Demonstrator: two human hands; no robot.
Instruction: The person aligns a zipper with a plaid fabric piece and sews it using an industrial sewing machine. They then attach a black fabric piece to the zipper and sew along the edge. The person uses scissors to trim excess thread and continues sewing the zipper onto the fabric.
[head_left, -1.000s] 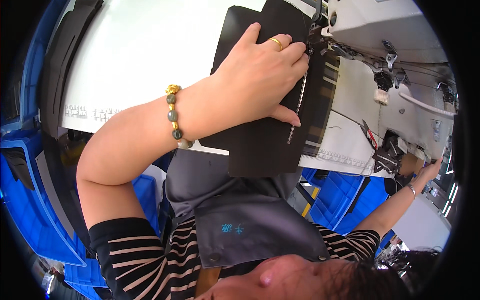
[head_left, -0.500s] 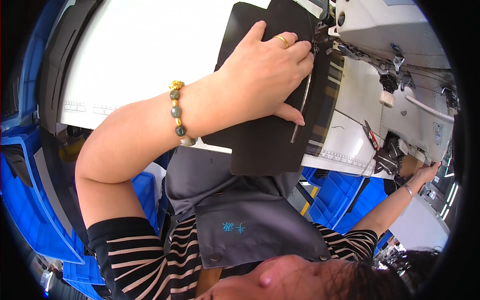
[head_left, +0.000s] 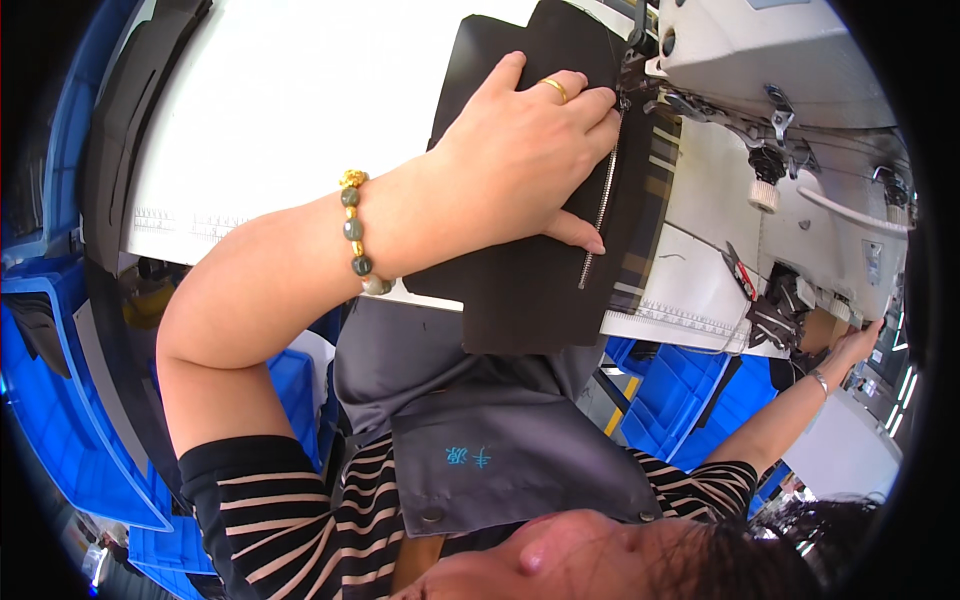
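My left hand [head_left: 535, 150] rests palm down with fingers spread on a dark brown, notched panel [head_left: 530, 310]. A metal-toothed zipper [head_left: 603, 205] runs along the panel's right side; my thumb lies beside its teeth and my fingertips reach its upper part. Plaid fabric [head_left: 640, 235] shows from under the panel's right edge. The panel's upper right edge sits at the presser foot [head_left: 630, 85] of a sewing machine [head_left: 800, 80]. Far right, my right hand [head_left: 855, 348] is against the machine's end; its fingers are mostly hidden, so its grip is unclear.
Red-handled snips [head_left: 740, 272] and a bundle of dark zipper pieces [head_left: 780, 315] lie on the white table [head_left: 290, 110] by the machine base. Blue bins [head_left: 675, 400] stand below the table's front edge, with more blue bins [head_left: 60, 400] at the left.
The panel and my left hand have shifted very slightly, and a little more of the zipper's upper end shows by my fingertips. My right hand stays at the machine's end.
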